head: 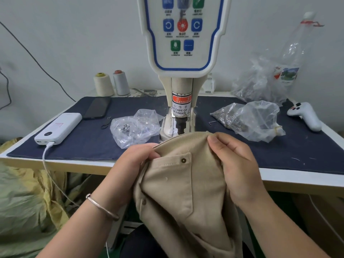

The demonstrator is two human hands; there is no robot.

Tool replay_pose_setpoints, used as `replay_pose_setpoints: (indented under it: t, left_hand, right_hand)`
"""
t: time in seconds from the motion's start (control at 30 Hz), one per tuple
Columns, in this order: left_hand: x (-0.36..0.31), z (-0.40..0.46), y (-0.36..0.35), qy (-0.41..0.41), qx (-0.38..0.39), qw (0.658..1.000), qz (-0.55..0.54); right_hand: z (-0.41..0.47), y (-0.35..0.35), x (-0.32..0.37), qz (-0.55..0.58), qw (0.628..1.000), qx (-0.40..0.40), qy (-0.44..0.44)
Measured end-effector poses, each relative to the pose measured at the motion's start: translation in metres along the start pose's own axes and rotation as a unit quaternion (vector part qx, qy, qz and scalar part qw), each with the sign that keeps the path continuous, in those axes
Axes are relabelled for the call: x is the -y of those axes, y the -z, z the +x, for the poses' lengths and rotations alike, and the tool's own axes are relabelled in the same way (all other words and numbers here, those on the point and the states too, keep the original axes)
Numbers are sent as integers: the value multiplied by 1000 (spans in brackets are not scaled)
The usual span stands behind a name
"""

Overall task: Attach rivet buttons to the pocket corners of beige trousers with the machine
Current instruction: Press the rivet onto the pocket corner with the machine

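Both hands pinch the beige trousers (178, 192) at the tabletop's (279, 175) near edge: left hand (135, 161) at the pocket's left corner, right hand (236, 164) at the waistband. One rivet (183, 160) sits at the right corner. Slide the bare left corner flat under the machine's punch (181, 127), fingers well apart from it.

A white power bank (59, 128), dark phone (97, 108) and two thread cones (103, 84) sit left.

Plastic bags (135, 127) and (257, 121) flank the machine (181, 112), crowding either side.

2 thread cones (103, 84), 3 plastic bags (135, 127), 2 rivets (183, 160).
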State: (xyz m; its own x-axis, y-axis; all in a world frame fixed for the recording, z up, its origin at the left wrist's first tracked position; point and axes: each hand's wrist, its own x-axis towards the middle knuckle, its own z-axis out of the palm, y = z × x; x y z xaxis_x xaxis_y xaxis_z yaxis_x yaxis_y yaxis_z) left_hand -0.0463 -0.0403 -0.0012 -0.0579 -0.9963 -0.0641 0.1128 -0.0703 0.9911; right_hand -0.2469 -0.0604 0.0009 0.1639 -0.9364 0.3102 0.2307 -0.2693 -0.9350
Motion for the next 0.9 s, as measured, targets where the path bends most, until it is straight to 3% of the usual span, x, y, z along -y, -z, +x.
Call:
replay_pose_setpoints:
  t: [0.1,0.27,0.33,0.43,0.57,0.77,0.9]
  left_hand:
    - [-8,-12,-2,72,47,995,-50]
    - [-16,-37,-13,117,98,981,-117]
    - [-19,-46,-15,113,129,977,-123]
    - [-26,-60,-20,57,205,976,-40]
    - [-31,-75,-25,33,199,979,6]
    - [-25,-82,-32,67,172,982,-43]
    - [-31,-82,-28,88,209,969,-95]
  right_hand:
    - [-15,4,11,65,997,-4,-47]
    - [-37,9,34,123,987,2,-103]
    - [-46,8,43,130,985,5,-117]
    - [-58,5,50,107,987,1,-124]
    - [-68,3,61,97,987,0,-125]
    - [-75,11,66,116,981,52,-144]
    - [-74,23,69,108,970,114,-185]
